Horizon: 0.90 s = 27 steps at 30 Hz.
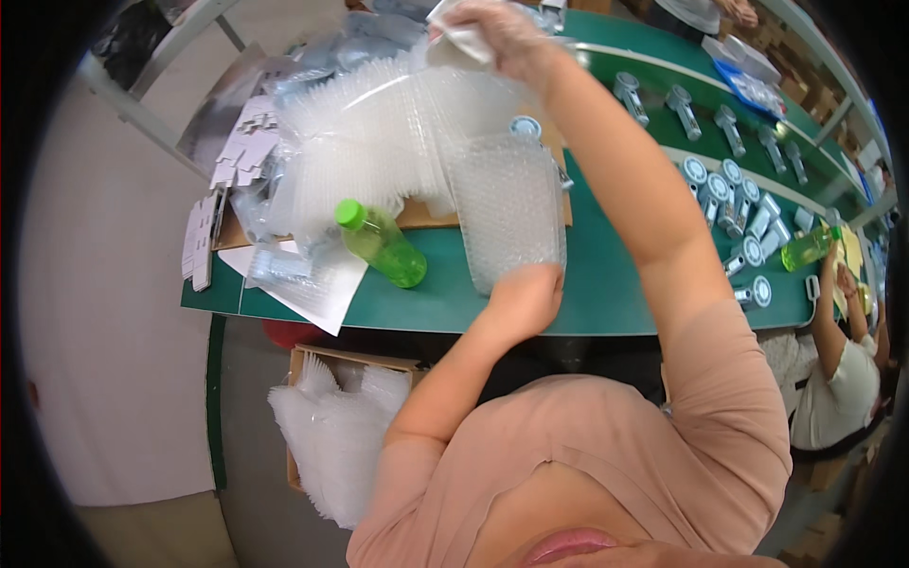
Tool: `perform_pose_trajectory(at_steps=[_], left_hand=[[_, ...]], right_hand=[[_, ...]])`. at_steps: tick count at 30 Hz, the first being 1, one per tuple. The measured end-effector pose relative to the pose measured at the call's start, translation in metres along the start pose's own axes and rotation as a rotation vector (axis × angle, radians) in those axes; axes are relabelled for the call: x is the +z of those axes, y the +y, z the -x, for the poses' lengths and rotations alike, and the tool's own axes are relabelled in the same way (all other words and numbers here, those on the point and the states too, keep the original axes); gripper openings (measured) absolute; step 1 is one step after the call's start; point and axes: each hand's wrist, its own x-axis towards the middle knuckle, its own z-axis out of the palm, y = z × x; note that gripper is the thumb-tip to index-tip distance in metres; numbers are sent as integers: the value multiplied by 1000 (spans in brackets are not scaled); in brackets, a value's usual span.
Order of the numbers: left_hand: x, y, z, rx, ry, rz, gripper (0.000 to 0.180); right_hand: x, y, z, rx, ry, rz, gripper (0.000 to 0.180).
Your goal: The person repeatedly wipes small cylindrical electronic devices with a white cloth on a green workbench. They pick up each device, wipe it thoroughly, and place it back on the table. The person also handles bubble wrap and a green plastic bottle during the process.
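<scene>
At the near edge of the green table (606, 303), the left hand (524, 298) grips a clear bubble-wrap pouch (507, 213), fingers curled on its lower edge, while the right hand (502, 33) pinches a white folded sheet (457, 40) far above, apparently mid-bagging, so insertion calls for an opened pouch mouth.

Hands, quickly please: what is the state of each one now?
Left hand: closed on the lower edge of a bubble-wrap bag.
Right hand: raised, closed on a white sheet.

clear bubble-wrap bag (507, 208), glossy green plastic bottle (382, 244), matt green table (587, 293), white paper sheet (317, 289).
</scene>
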Motion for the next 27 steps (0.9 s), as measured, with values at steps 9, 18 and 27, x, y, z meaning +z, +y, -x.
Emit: perform_pose_trajectory(at_steps=[9,18,27], left_hand=[[-27,-11,-24,160,165,-239,56],[-11,-26,42,-196,150,-310,82],[-22,7,24,-229,169,-420,23]], right_hand=[[-25,-23,285,-110,257,-108,59],[-7,39,422,164,475,-82,56],[1,64,454,445,577,-182,52]])
